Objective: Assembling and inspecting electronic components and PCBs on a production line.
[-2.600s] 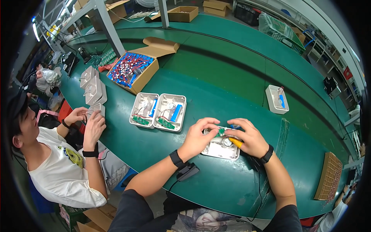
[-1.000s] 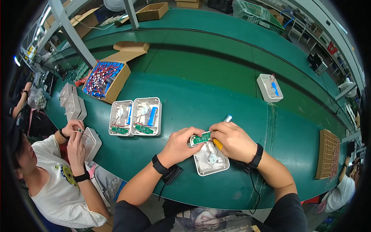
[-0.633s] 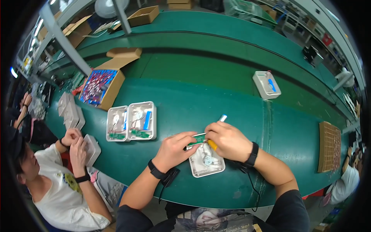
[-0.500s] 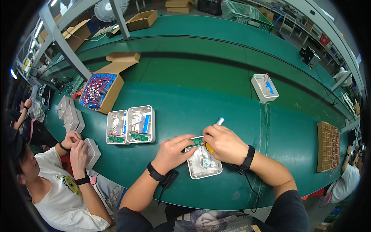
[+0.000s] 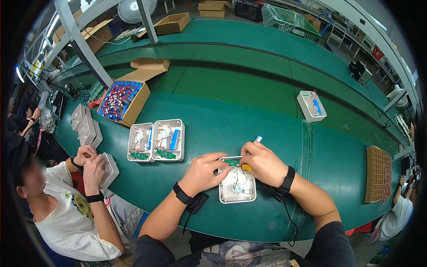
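Observation:
A white plastic housing [image 5: 227,195] lies at the table's near edge, with a round white part [image 5: 238,186] and thin wires inside. My left hand [image 5: 207,172] pinches the green circuit board [image 5: 232,163] at the housing's far end between thumb and fingers. My right hand [image 5: 264,163] is closed over the board's right side. From it show a yellow piece [image 5: 246,168] and a blue, pale-tipped end [image 5: 258,139], apparently parts of one hand tool; my fingers hide its middle and its tip.
Two white housings [image 5: 181,151] with batteries and boards stand left, near a carton [image 5: 138,103] of wired blue batteries. Another housing [image 5: 302,106] lies far right, a divided cardboard tray [image 5: 378,175] beyond. At left, a co-worker's hands [image 5: 91,164] handle a white housing [image 5: 111,171].
The view has shifted slightly, moving the scene a little to the right. My right hand has eased away from my left, showing more of the circuit board between them.

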Demonstrator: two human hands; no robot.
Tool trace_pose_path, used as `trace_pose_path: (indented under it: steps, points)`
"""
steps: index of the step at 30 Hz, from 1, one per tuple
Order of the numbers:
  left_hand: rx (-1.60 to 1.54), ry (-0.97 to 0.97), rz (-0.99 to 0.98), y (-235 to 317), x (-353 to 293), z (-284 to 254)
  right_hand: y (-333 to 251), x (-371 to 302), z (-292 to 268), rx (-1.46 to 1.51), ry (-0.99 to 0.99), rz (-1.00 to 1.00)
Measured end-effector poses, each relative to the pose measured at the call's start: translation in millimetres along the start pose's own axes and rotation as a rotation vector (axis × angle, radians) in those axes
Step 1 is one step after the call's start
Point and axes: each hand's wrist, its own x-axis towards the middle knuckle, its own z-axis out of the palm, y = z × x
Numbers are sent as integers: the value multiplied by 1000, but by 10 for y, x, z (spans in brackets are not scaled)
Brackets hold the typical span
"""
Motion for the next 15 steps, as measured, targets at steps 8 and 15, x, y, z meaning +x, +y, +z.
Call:
trace_pose_path:
  steps: [8, 15]
  points:
    - [-39, -18, 14, -53, -10, 9, -24, -13, 7, 36, -21, 52]
    - [-55, -30, -9, -53, -4, 27, -61, -22, 3, -21, -41, 83]
